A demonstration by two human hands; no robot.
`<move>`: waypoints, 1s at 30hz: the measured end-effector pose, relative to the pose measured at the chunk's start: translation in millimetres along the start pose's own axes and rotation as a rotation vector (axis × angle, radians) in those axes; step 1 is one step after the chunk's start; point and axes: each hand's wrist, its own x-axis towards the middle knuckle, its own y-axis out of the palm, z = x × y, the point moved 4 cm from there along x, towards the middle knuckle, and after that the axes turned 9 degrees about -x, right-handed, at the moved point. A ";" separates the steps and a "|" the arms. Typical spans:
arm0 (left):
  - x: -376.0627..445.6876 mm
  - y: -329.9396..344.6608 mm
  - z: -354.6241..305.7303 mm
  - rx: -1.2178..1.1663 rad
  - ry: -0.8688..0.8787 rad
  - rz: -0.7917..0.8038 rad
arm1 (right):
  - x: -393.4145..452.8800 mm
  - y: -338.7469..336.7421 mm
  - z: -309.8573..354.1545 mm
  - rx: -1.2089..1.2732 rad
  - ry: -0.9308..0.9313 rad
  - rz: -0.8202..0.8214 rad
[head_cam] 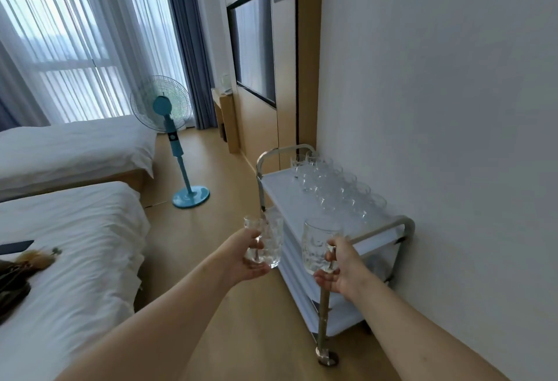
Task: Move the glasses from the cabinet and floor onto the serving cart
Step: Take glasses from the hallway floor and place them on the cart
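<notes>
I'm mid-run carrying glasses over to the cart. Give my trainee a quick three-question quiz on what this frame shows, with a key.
1. True or false: the left hand and the right hand each hold a glass.
2. Where do the glasses already on the cart stand on the top tray? A) along the side nearest the wall B) along the side nearest the beds C) spread over the whole tray
3. Fill in: the blue fan stands on the floor between the cart and the ____.

Key:
1. True: left hand's glass, right hand's glass.
2. A
3. beds
</notes>
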 end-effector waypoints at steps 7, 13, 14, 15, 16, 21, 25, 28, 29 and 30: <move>116.2 9.1 -22.0 0.107 -0.131 0.051 | 83.9 25.2 15.3 0.082 0.086 -0.053; 214.8 36.4 -67.7 0.249 -0.168 0.169 | 146.1 45.9 55.5 0.206 0.087 -0.170; 229.1 41.6 -75.5 0.256 -0.176 0.190 | 154.0 48.2 61.3 0.225 0.089 -0.195; 242.3 46.8 -83.9 0.260 -0.184 0.208 | 161.2 50.4 67.8 0.241 0.085 -0.219; 253.6 52.4 -91.7 0.263 -0.191 0.227 | 168.4 52.1 73.8 0.250 0.081 -0.239; 304.4 74.0 -109.9 0.408 -0.218 0.293 | 204.3 63.9 84.4 0.312 0.102 -0.343; 340.1 87.1 -102.3 0.493 -0.213 0.324 | 225.1 69.5 74.1 0.439 0.136 -0.400; 362.0 104.9 -90.9 0.472 -0.276 0.379 | 239.8 66.8 67.1 0.482 0.166 -0.457; 369.5 112.1 -86.9 0.478 -0.292 0.396 | 244.5 64.8 66.3 0.473 0.175 -0.479; 377.3 120.1 -82.3 0.481 -0.308 0.410 | 250.2 61.7 65.0 0.470 0.183 -0.500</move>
